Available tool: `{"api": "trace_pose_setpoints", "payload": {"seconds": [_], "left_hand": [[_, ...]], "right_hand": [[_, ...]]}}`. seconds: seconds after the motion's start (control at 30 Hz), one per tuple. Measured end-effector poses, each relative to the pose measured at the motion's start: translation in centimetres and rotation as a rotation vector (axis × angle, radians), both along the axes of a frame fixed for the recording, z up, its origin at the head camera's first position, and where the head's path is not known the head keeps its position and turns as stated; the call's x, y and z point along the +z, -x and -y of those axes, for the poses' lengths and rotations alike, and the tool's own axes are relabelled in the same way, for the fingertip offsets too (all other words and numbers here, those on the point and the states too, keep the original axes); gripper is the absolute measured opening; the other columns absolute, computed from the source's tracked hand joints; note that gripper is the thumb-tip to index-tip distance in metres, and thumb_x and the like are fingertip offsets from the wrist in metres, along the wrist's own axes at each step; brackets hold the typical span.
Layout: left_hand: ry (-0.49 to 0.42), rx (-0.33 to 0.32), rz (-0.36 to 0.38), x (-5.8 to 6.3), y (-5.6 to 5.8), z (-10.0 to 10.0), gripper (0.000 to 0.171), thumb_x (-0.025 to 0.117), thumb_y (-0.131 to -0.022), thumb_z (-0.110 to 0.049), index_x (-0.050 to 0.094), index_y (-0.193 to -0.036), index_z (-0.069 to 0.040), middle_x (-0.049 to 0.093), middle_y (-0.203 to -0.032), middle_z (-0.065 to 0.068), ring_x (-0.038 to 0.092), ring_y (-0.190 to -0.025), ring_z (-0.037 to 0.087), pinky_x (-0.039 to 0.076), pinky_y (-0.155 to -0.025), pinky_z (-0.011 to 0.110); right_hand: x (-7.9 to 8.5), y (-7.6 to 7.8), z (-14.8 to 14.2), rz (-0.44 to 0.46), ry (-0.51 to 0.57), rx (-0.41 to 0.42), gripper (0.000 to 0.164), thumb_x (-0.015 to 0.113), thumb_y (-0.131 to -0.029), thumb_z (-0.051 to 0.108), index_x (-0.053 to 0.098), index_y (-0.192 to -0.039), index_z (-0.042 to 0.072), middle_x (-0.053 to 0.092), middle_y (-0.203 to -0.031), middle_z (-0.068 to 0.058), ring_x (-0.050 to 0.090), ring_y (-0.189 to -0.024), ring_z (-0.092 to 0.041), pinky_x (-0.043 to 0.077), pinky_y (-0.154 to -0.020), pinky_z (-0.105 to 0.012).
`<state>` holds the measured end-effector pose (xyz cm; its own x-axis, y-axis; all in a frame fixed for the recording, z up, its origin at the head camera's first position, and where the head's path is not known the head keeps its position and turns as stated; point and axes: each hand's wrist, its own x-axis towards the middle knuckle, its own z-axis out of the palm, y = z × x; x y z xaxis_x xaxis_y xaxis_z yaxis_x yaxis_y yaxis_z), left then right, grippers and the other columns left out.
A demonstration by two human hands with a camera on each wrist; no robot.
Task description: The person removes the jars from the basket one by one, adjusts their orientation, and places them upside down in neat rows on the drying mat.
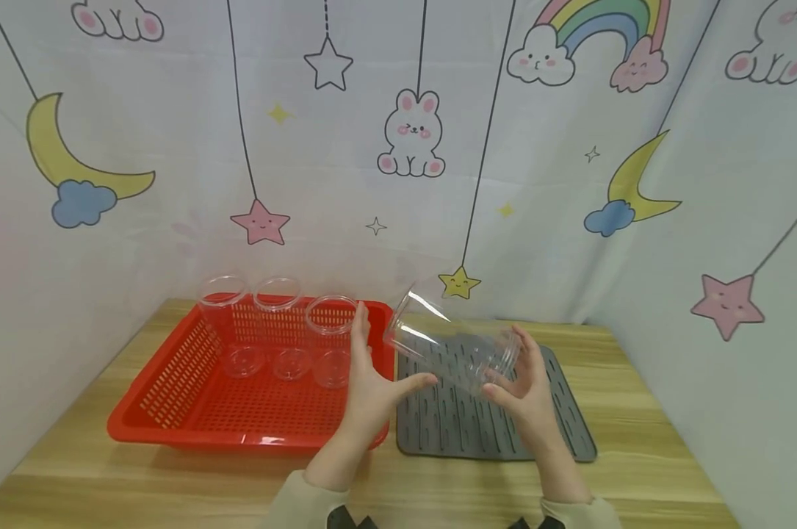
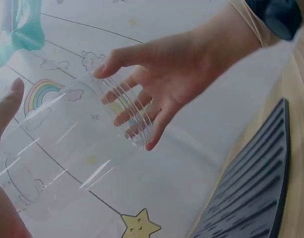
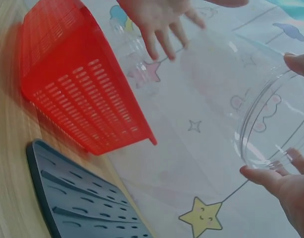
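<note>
Cartoon backdrop (image 1: 543, 235): head view, behind everything.
Clear jar (image 1: 452, 342): above grey mat (image 1: 433, 422), long axis sloping down to right hand (image 1: 527, 393).
Left wrist view: right hand's fingers curl round the jar's rim.
Right wrist view: left hand (image 3: 161, 14), fingers spread, grips nothing, near the base end.

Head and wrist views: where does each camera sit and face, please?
Head: on the head, facing forward and down at basket, mat and jar; left hand, right hand and sleeves show.
Left wrist: worn there, facing the jar; both hands show.
Right wrist: worn there, facing jar and basket; both hands show.
Both wrist views share the mat and jar.
</note>
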<state>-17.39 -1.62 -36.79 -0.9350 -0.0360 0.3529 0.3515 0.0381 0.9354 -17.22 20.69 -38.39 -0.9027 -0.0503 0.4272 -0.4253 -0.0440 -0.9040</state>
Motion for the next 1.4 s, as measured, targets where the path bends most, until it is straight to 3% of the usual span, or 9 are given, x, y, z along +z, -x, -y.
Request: {"api": "trace_pose_setpoints", "payload": {"seconds": [0.1, 0.23, 0.37, 0.47, 0.9, 1.2, 1.4], "left_hand": [[-0.215, -0.140, 0.102, -0.1, 0.2, 0.2, 0.117, 0.082, -0.075, -0.039, -0.001, -0.157, -0.024, 0.010, -0.165, 0.007, 0.015, -0.151, 0.032, 0.021, -0.119, 0.053], [-0.434, -0.328, 0.170, -0.3, 0.3, 0.3, 0.117, 0.079, -0.079, -0.043, -0.005, -0.157, -0.019, 0.013, -0.164, 0.014, 0.022, -0.149, 0.036, 0.026, -0.118, 0.050], [-0.567, -0.473, 0.186, -0.6, 0.4, 0.0, 0.116, 0.079, -0.080, -0.042, -0.002, -0.157, -0.015, 0.013, -0.163, 0.018, 0.024, -0.148, 0.038, 0.025, -0.118, 0.052], [-0.607, -0.522, 0.181, -0.9, 0.3, -0.2, 0.114, 0.078, -0.081, -0.042, -0.001, -0.158, -0.016, 0.014, -0.163, 0.017, 0.023, -0.148, 0.039, 0.025, -0.117, 0.056], [-0.750, -0.458, 0.229, -1.3, -0.2, -2.2, 0.097, 0.069, -0.091, -0.025, -0.002, -0.157, -0.024, 0.015, -0.163, 0.011, 0.024, -0.147, 0.041, 0.033, -0.108, 0.065], [-0.722, -0.395, 0.232, -1.2, -0.2, -3.3, 0.095, 0.070, -0.090, -0.024, 0.003, -0.156, -0.017, 0.018, -0.162, 0.015, 0.029, -0.145, 0.039, 0.038, -0.108, 0.058], [-0.719, -0.346, 0.236, -0.4, 0.1, -4.4, 0.091, 0.071, -0.086, -0.012, 0.013, -0.156, -0.022, 0.027, -0.159, 0.012, 0.035, -0.143, 0.037, 0.043, -0.107, 0.053]], "right_hand": [[-0.3, 0.2, 0.2, -0.056, 0.091, 0.038, 0.082, 0.065, -0.080, -0.009, 0.030, -0.150, 0.015, 0.038, -0.146, -0.001, 0.041, -0.132, -0.017, 0.052, -0.096, -0.030], [-0.5, 0.3, 0.6, -0.111, 0.170, 0.094, 0.078, 0.069, -0.082, -0.001, 0.031, -0.149, 0.013, 0.040, -0.145, -0.002, 0.041, -0.132, -0.021, 0.053, -0.094, -0.032], [-0.7, 0.3, 0.9, -0.126, 0.198, 0.123, 0.079, 0.074, -0.084, 0.011, 0.030, -0.149, 0.012, 0.038, -0.146, -0.003, 0.041, -0.132, -0.020, 0.054, -0.094, -0.032], [-0.8, 0.2, 1.1, -0.122, 0.196, 0.134, 0.081, 0.076, -0.085, 0.018, 0.029, -0.150, 0.013, 0.037, -0.148, -0.004, 0.042, -0.132, -0.018, 0.053, -0.094, -0.033], [-1.3, 0.8, 0.4, -0.137, 0.161, 0.239, 0.080, 0.075, -0.087, 0.020, 0.028, -0.151, 0.014, 0.041, -0.147, 0.000, 0.047, -0.131, -0.013, 0.054, -0.094, -0.034], [-1.3, 1.3, -1.3, -0.105, 0.133, 0.307, 0.083, 0.074, -0.087, 0.019, 0.024, -0.153, 0.013, 0.040, -0.149, 0.003, 0.045, -0.134, -0.010, 0.051, -0.098, -0.034], [-1.4, 1.3, -2.9, -0.142, 0.125, 0.344, 0.078, 0.069, -0.091, 0.017, 0.024, -0.154, 0.013, 0.038, -0.152, 0.004, 0.042, -0.138, -0.010, 0.050, -0.100, -0.031]]}}
